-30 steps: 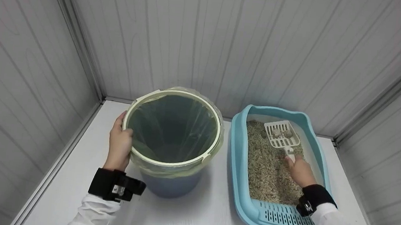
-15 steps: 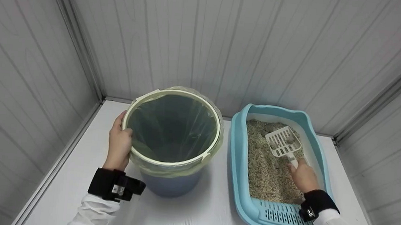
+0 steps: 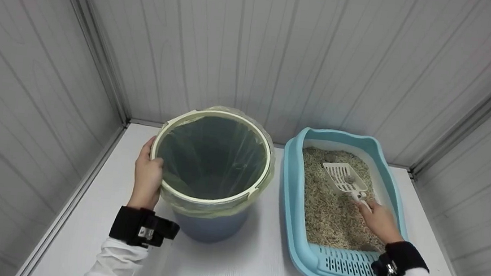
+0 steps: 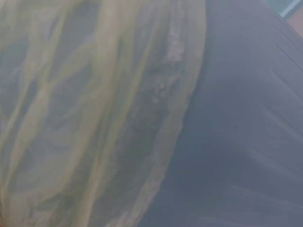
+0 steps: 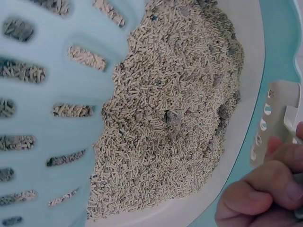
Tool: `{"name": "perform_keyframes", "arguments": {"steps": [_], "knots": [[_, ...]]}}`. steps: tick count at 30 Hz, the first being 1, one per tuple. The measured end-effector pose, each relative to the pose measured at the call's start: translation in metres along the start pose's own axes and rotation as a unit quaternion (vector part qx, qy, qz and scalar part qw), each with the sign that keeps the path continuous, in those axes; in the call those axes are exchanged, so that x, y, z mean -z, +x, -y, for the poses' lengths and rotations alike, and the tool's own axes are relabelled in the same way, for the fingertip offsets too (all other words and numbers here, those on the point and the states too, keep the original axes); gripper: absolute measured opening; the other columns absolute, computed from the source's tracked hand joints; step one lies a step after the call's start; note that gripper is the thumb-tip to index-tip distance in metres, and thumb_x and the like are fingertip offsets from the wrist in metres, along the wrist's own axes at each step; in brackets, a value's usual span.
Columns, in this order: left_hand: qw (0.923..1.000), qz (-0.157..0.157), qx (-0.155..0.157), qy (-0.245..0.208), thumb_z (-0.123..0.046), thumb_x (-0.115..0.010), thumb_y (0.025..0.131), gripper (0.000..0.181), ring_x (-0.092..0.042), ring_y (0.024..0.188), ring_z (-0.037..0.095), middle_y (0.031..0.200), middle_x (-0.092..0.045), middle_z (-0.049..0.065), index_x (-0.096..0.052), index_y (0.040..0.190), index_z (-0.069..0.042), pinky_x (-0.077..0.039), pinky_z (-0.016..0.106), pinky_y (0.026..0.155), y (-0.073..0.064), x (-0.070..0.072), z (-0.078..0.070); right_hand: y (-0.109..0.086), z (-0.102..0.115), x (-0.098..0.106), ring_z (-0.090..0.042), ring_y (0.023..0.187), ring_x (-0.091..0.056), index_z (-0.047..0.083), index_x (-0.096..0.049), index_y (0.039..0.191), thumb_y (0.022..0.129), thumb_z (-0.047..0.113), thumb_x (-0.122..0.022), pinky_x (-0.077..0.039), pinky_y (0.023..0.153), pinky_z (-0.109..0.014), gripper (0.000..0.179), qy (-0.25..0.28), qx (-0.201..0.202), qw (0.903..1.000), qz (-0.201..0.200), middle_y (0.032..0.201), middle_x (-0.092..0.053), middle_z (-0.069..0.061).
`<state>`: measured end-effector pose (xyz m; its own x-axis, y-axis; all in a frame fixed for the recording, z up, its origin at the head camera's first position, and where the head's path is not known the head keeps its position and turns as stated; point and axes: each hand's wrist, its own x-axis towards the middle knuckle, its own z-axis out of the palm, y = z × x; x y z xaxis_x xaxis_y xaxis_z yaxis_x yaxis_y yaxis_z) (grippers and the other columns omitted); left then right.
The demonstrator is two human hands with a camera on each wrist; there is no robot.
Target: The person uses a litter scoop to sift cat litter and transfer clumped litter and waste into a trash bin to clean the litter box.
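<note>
In the head view my right hand (image 3: pixel 379 221) grips the handle of a white slotted litter scoop (image 3: pixel 336 173), held over the litter (image 3: pixel 325 218) in a blue litter box (image 3: pixel 289 196). A round clump (image 3: pixel 349 178) sits in the scoop. The right wrist view shows curled fingers (image 5: pixel 272 182) around the handle and part of the scoop (image 5: pixel 274 113). My left hand (image 3: pixel 148 178) holds the cream rim of a bluish bin (image 3: pixel 209 229), its thumb over the edge. A yellowish translucent bag (image 3: pixel 216 212) lines the bin. The left wrist view shows only bag (image 4: pixel 94 118) and bin wall (image 4: pixel 232 142).
Bin and litter box stand side by side on a white tabletop (image 3: pixel 214 275), with a narrow gap between them. Grey panelled walls (image 3: pixel 258 53) close in the back and both sides. A slotted step (image 3: pixel 346 262) forms the litter box's near end.
My right hand has moved right and toward me with the scoop, which has come slightly nearer and changed its tilt. Fewer clumps show in it now. My left hand stays on the bin rim.
</note>
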<state>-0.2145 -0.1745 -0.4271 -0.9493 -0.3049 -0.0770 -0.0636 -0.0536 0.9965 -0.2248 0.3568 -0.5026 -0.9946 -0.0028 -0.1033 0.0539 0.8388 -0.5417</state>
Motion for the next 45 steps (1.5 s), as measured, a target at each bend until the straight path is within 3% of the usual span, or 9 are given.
{"name": "perform_keyframes", "arguments": {"steps": [3, 7, 11, 16, 21, 24, 31, 38, 45], "knots": [[1.0, 0.0, -0.001, -0.001, 0.009, -0.024, 0.088, 0.069, -0.015, 0.143, 0.023, 0.158, -0.013, 0.006, -0.013, 0.153, -0.013, -0.02, 0.039, 0.115, 0.0, 0.0, 0.0, -0.001, -0.003, 0.002, -0.014, 0.051, -0.035, -0.006, -0.056, 0.107, 0.101, 0.042, -0.034, -0.032, 0.051, -0.03, 0.053, 0.03, -0.024, 0.999, 0.021, 0.06, -0.04, -0.001], [1.0, 0.001, -0.003, -0.004, 0.009, -0.024, 0.087, 0.069, -0.016, 0.143, 0.023, 0.158, -0.013, 0.006, -0.014, 0.152, -0.012, -0.02, 0.039, 0.115, 0.0, -0.001, 0.0, -0.002, -0.006, 0.007, -0.011, 0.05, -0.034, -0.009, -0.055, 0.117, 0.101, 0.044, -0.031, -0.034, 0.05, -0.029, 0.06, 0.051, -0.037, 0.9971, 0.042, 0.06, -0.041, 0.002], [1.0, 0.003, -0.007, -0.002, 0.009, -0.024, 0.087, 0.069, -0.016, 0.143, 0.024, 0.157, -0.014, 0.007, -0.014, 0.152, -0.012, -0.021, 0.039, 0.114, 0.0, -0.001, 0.001, -0.002, -0.007, 0.012, -0.02, 0.058, -0.044, -0.011, -0.053, 0.12, 0.101, 0.043, -0.03, -0.038, 0.058, -0.034, 0.062, 0.029, -0.028, 0.9982, 0.045, 0.068, -0.05, -0.008], [0.9999, 0.006, -0.016, 0.001, 0.01, -0.024, 0.087, 0.07, -0.016, 0.143, 0.025, 0.157, -0.013, 0.008, -0.013, 0.152, -0.01, -0.02, 0.04, 0.114, -0.001, 0.0, 0.001, -0.005, -0.005, 0.02, -0.043, 0.096, -0.056, -0.016, -0.044, 0.129, 0.101, 0.046, -0.03, -0.045, 0.078, -0.05, 0.069, -0.009, -0.008, 0.9991, 0.04, 0.11, -0.058, -0.032], [0.9999, 0.005, -0.014, 0.006, 0.01, -0.024, 0.087, 0.07, -0.016, 0.143, 0.024, 0.157, -0.013, 0.007, -0.013, 0.152, -0.012, -0.02, 0.04, 0.114, 0.0, 0.0, 0.0, -0.006, 0.0, 0.037, -0.035, 0.08, -0.056, -0.009, -0.056, 0.116, 0.1, 0.046, -0.034, -0.039, 0.068, -0.041, 0.061, -0.028, 0.012, 0.9994, 0.019, 0.094, -0.06, -0.026], [0.9999, 0.005, -0.009, 0.005, 0.01, -0.025, 0.087, 0.07, -0.016, 0.143, 0.023, 0.157, -0.013, 0.006, -0.013, 0.152, -0.012, -0.02, 0.039, 0.115, 0.0, 0.0, 0.0, -0.006, 0.008, 0.052, -0.033, 0.082, -0.057, -0.006, -0.06, 0.114, 0.099, 0.046, -0.037, -0.036, 0.066, -0.037, 0.059, -0.033, 0.027, 0.9991, 0.001, 0.099, -0.061, -0.025], [1.0, 0.003, -0.003, -0.003, 0.01, -0.025, 0.087, 0.07, -0.014, 0.143, 0.022, 0.158, -0.012, 0.005, -0.013, 0.153, -0.012, -0.019, 0.038, 0.115, 0.0, -0.001, 0.0, -0.008, 0.04, 0.086, -0.013, 0.053, -0.031, -0.001, -0.066, 0.11, 0.098, 0.044, -0.042, -0.025, 0.056, -0.03, 0.052, -0.036, 0.061, 0.9974, -0.017, 0.065, -0.05, -0.006], [0.9999, -0.002, -0.007, -0.007, 0.009, -0.025, 0.087, 0.069, -0.016, 0.142, 0.023, 0.157, -0.014, 0.007, -0.015, 0.152, -0.012, -0.021, 0.039, 0.114, 0.001, 0.0, 0.0, -0.004, 0.093, 0.114, -0.008, 0.052, -0.033, 0.009, -0.07, 0.1, 0.095, 0.041, -0.048, -0.028, 0.051, -0.025, 0.039, -0.031, 0.095, 0.995, -0.008, 0.062, -0.045, 0.001], [0.9999, 0.003, -0.013, -0.006, 0.009, -0.023, 0.088, 0.068, -0.016, 0.143, 0.023, 0.157, -0.013, 0.007, -0.014, 0.152, -0.011, -0.021, 0.039, 0.114, 0.001, 0.0, 0.0, 0.006, 0.155, 0.123, -0.003, 0.043, -0.028, 0.008, -0.07, 0.099, 0.095, 0.038, -0.051, -0.026, 0.04, -0.023, 0.036, -0.008, 0.151, 0.9874, 0.045, 0.053, -0.035, 0.007]]}}
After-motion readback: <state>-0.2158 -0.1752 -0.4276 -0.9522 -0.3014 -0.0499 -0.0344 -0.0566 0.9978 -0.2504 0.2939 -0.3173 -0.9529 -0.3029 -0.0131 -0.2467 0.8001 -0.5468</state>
